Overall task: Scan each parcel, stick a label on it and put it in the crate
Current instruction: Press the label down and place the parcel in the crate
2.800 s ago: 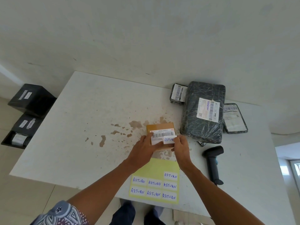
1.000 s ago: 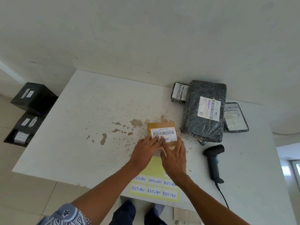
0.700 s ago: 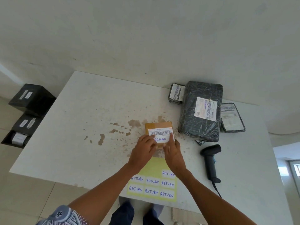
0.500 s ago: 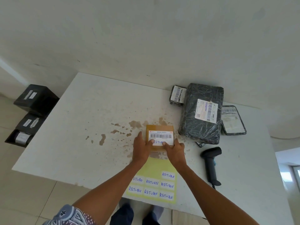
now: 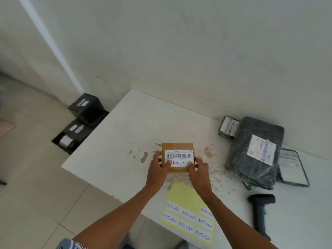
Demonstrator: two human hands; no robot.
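The left hand (image 5: pixel 158 169) and right hand (image 5: pixel 198 170) gripped the brown parcel (image 5: pixel 177 147) by its near corners, thumbs on its RETURN label (image 5: pixel 179 163), over the stained table (image 5: pixel 129 126). Just nearer lay the yellow label sheet (image 5: pixel 186 194); right of it, a scanner (image 5: pixel 260 209) and black parcels (image 5: pixel 251 169). A crate (image 5: pixel 79 130) sat on the floor, left.

A small brown cardboard parcel (image 5: pixel 177 156) sat flat on the stained white table, gripped at its near corners from both sides. Its top carried a white barcode label (image 5: pixel 179 155) and, directly below that, a white sticker (image 5: pixel 180 163) handwritten "RETURN" in blue. To the left, on the floor beside the table, a black crate (image 5: pixel 69 138) held dark labelled parcels.
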